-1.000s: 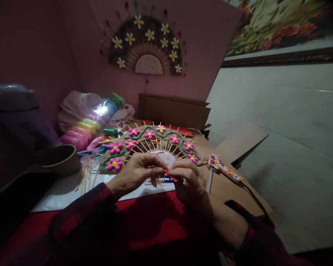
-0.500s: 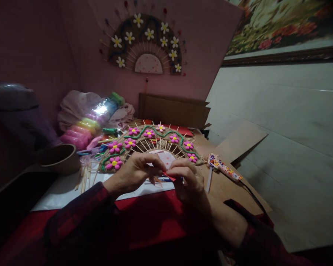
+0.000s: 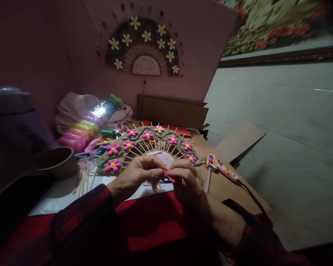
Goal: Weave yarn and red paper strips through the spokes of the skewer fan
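Between the fingertips of both hands is a small red strip (image 3: 169,176), perhaps paper; its exact material I cannot make out. My left hand (image 3: 141,173) pinches its upper left end with thumb and forefinger. My right hand (image 3: 187,179) is closed on the other end, fingers curled. Just behind the hands lies a half-round twine-wrapped fan (image 3: 151,142) with pink clay flowers, a wavy green line and thin sticks showing between its inner and outer arcs. Its pale dotted centre (image 3: 163,157) is partly covered by my hands.
A flower-patterned glue gun (image 3: 222,168) with a cord lies on the brown board at right. A round pot (image 3: 58,162), loose sticks (image 3: 84,181) and bagged coloured clay (image 3: 80,133) are at left. Cardboard (image 3: 172,112) leans behind; a similar fan (image 3: 144,44) hangs above.
The view has shifted slightly. Both hands keep their hold on the red strip, which is turned a little, and the left fingers have moved slightly around it.
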Tool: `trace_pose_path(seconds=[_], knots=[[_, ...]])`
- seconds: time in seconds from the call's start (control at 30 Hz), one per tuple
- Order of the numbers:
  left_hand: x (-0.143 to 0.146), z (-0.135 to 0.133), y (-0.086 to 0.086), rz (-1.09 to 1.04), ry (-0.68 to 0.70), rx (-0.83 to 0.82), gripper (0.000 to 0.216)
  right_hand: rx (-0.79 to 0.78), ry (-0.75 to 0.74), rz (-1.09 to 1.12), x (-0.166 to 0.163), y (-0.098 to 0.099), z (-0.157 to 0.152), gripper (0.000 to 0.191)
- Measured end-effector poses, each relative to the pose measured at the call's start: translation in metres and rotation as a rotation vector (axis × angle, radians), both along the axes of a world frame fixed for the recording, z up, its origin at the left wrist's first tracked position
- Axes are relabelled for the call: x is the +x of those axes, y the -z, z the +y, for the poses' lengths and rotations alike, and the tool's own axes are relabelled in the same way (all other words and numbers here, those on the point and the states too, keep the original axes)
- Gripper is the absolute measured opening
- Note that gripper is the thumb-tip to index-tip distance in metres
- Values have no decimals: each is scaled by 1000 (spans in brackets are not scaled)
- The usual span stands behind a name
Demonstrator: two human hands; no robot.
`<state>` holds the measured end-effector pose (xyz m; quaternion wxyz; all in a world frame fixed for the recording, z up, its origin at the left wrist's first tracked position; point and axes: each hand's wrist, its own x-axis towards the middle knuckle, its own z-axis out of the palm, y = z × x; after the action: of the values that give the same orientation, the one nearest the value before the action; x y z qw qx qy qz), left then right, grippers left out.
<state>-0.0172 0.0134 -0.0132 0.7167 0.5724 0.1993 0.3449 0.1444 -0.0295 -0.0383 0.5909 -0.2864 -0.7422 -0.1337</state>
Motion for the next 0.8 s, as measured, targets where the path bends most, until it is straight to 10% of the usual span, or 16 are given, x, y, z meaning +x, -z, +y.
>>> trace_pose_path(seconds=[0.8], knots=[[-3, -2, -7, 74, -79, 145, 17, -105, -81, -35, 2, -1, -3, 28]])
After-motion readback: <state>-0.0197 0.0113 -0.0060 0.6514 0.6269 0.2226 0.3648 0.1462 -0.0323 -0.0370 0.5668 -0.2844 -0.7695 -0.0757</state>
